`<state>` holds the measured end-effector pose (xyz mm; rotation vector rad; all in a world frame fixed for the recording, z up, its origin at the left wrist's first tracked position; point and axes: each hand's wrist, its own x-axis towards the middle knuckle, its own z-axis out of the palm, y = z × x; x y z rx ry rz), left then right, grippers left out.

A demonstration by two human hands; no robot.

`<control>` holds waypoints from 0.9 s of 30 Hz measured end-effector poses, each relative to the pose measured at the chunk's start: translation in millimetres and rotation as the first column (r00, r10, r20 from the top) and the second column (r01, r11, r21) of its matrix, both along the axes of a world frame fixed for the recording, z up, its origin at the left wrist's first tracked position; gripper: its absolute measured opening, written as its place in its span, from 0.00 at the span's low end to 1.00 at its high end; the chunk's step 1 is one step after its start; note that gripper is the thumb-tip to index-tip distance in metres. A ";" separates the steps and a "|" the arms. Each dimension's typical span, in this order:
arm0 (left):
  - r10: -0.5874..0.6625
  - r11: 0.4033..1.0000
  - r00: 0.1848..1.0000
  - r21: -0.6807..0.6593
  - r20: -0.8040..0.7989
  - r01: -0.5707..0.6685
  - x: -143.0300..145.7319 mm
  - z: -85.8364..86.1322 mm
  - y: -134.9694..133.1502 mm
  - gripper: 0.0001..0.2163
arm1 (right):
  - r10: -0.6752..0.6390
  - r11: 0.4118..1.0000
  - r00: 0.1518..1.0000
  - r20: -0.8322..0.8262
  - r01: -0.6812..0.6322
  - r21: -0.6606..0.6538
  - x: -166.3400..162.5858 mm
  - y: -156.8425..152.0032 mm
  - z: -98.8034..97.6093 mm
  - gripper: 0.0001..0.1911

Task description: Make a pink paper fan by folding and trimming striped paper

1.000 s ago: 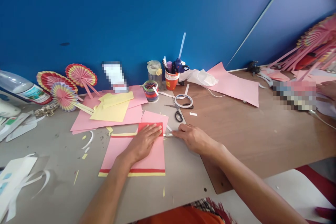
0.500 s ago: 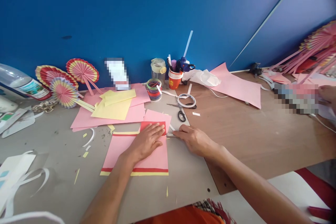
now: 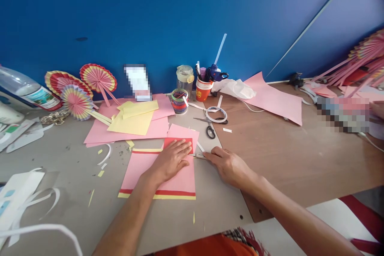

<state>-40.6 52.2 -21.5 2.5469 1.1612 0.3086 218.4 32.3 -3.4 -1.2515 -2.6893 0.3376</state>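
Two hands, apart: my left hand flat on red paper and banded pink sheet, near surface's front edge; right hand pinching slim cutter. Best press evenly, clear of tip.

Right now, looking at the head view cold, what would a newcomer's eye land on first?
Probably the hands in the middle: the left hand spread flat over the red paper and pink sheet, the right hand holding a slim tool by the red paper's right edge. Next, likely the bright pleated fans at left, before the blue wall.
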 end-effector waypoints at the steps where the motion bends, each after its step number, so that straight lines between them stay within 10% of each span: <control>1: 0.000 1.000 1.000 0.003 -0.005 0.000 0.4 0.3 0.0 0.20 | -0.004 1.000 1.000 0.000 0.004 0.013 -2.0 -0.2 -0.1 0.23; 19: 0.010 0.999 1.000 0.033 0.019 -0.011 4.7 -2.1 -0.3 0.21 | 0.020 0.998 1.000 0.006 -0.020 0.053 -31.6 -0.8 1.4 0.22; 27: 0.070 0.997 0.997 -0.017 -0.018 -0.070 -12.1 22.8 -5.1 0.25 | 0.036 0.995 0.998 0.054 -0.041 0.090 -34.3 1.1 3.7 0.22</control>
